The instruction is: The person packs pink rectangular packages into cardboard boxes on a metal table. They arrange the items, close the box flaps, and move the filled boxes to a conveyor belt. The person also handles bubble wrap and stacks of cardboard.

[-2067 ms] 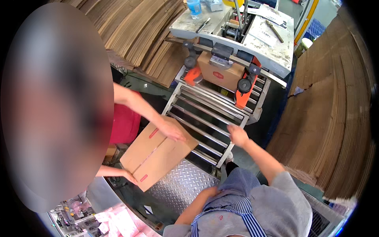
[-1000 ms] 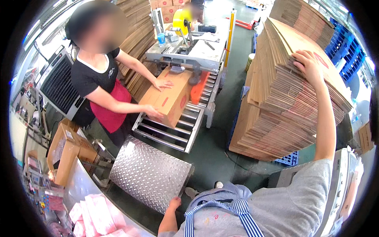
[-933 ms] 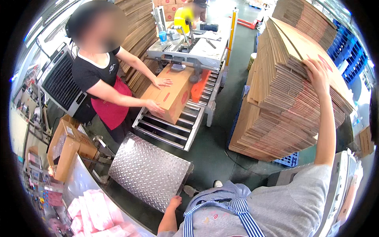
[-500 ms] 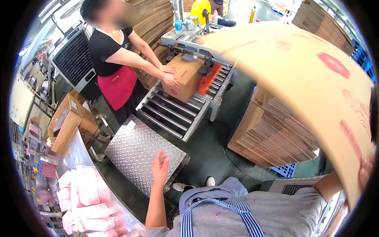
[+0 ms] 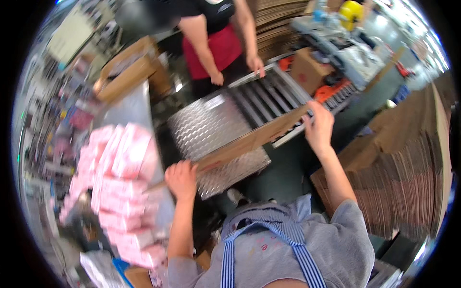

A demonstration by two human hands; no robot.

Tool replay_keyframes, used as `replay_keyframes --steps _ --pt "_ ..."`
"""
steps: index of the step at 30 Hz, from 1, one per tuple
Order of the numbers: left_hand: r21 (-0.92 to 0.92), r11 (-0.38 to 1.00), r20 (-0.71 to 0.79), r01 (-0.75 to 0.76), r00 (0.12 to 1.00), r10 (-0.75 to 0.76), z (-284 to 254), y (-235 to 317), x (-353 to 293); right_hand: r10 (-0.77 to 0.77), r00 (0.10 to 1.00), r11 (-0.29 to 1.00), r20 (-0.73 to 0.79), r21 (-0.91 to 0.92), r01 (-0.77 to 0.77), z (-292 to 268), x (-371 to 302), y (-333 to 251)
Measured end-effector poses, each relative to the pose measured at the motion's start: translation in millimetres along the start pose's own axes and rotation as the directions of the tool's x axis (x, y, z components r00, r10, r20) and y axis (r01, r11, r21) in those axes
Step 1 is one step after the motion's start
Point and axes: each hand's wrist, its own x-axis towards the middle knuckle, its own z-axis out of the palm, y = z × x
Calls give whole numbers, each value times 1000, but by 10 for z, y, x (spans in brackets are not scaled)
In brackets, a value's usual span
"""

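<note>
Edge-on in front of me is a flat brown cardboard carton (image 5: 249,142), showing as a long narrow strip. My left hand (image 5: 181,180) is closed on its left end, beside the pink packs (image 5: 127,201). My right hand (image 5: 319,127) grips its far right end, close to the roller conveyor (image 5: 269,98). The sheet is held above a diamond-plate metal platform (image 5: 211,125), hiding part of it. How the fingers sit behind the cardboard is partly hidden.
Across the conveyor stands a person in a red apron (image 5: 211,55), hands near the rollers. A closed carton (image 5: 307,72) sits at the machine. Stacked flat cartons (image 5: 394,187) stand at right. On the left are a metal table (image 5: 137,113) and an open carton (image 5: 127,72).
The cardboard has come from the right to in front of me. My left hand, empty before, now holds it too. The person's hands have left the carton, which sits farther along the conveyor.
</note>
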Motion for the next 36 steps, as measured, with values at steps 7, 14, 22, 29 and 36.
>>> replay_keyframes --steps 7,14,22,29,36 --pt "27 993 406 118 906 -118 38 -361 696 -315 869 948 382 78 310 1068 -372 -1498" --pt "-25 979 625 201 768 -142 262 -773 1004 -441 823 867 358 406 288 628 -268 -1271" --pt "-419 675 -13 608 739 -674 276 -963 413 93 531 780 842 271 -565 46 114 436" --pt "-433 828 -86 356 898 -432 446 -491 766 -293 38 913 955 292 -284 946 7 -266" --pt "-198 934 510 298 845 -161 1164 75 726 -576 -448 818 684 484 -312 918 343 -419"
